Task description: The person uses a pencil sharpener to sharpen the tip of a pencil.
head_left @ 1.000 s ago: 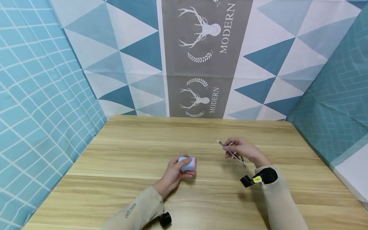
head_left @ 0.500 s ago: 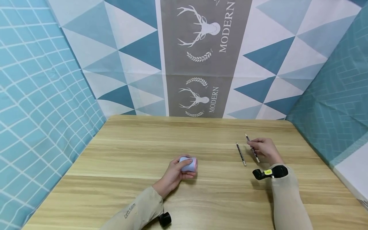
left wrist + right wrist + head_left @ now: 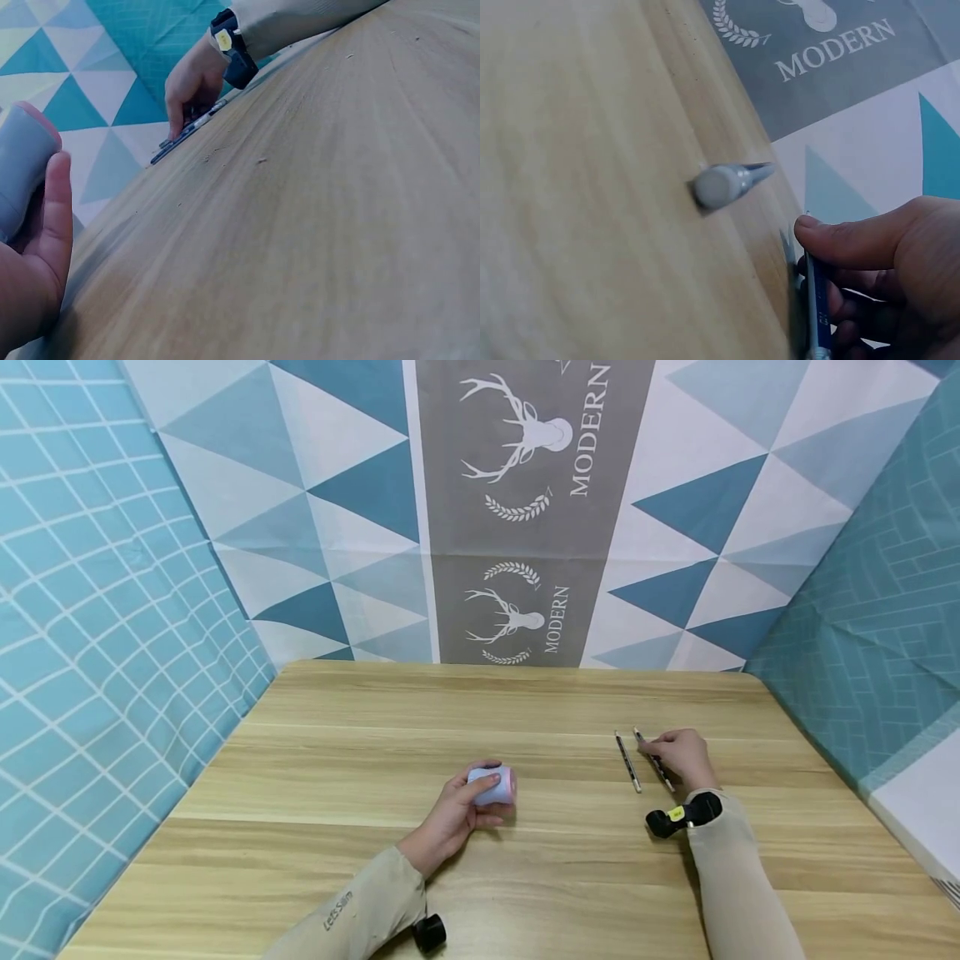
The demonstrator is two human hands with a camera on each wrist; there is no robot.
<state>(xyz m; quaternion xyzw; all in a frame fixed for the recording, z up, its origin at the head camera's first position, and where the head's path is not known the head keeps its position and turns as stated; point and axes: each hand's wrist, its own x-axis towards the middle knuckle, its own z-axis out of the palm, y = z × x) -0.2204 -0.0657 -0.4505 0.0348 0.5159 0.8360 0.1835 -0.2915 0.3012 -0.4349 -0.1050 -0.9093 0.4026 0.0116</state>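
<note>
Wooden pencil [image 3: 655, 759]: light, stiff, rolls easily; right hand [image 3: 678, 755] pinches it mid-shaft on the bench [image 3: 337, 735]. Left hand [image 3: 457, 810] grips the cylinder [image 3: 491, 785].

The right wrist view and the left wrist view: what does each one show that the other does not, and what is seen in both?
Only the right wrist view shows the eraser end of the loose pencil lying on the table, and the grey MODERN banner.

Only the left wrist view shows the left hand holding a pale blue cylinder with a pink end, and the black wrist camera on the right arm.

Both show the right hand pinching the second pencil low at the wooden tabletop.
</note>
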